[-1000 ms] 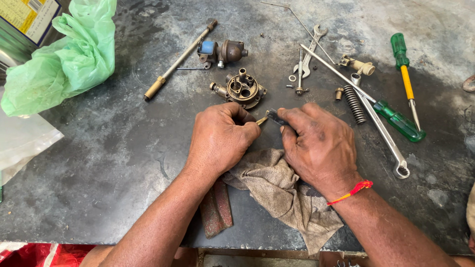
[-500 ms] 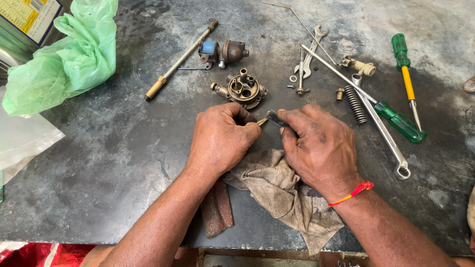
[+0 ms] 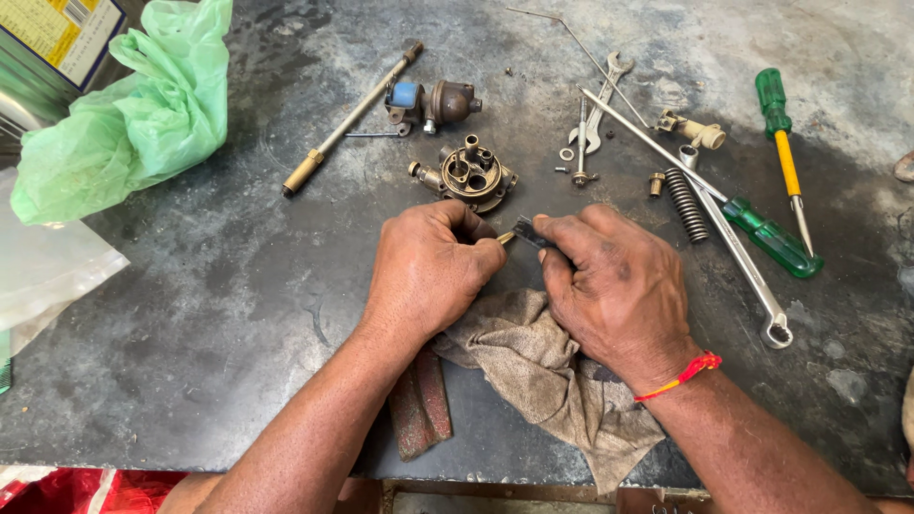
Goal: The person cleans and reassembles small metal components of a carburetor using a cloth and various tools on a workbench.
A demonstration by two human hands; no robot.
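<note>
My left hand and my right hand meet over a dirty grey rag at the middle of the dark metal bench. Between their fingertips sits a small dark metal part with a thin brass-coloured tip; the right fingers pinch the dark piece, the left fingers close on the brass end. Just beyond the hands lies a round brass carburettor body with several holes. A red thread band circles my right wrist.
A brass-ended rod, a brown valve part with a blue piece, a small spanner, a coil spring, a long ring spanner and two green-handled screwdrivers lie at the back. A green plastic bag sits left.
</note>
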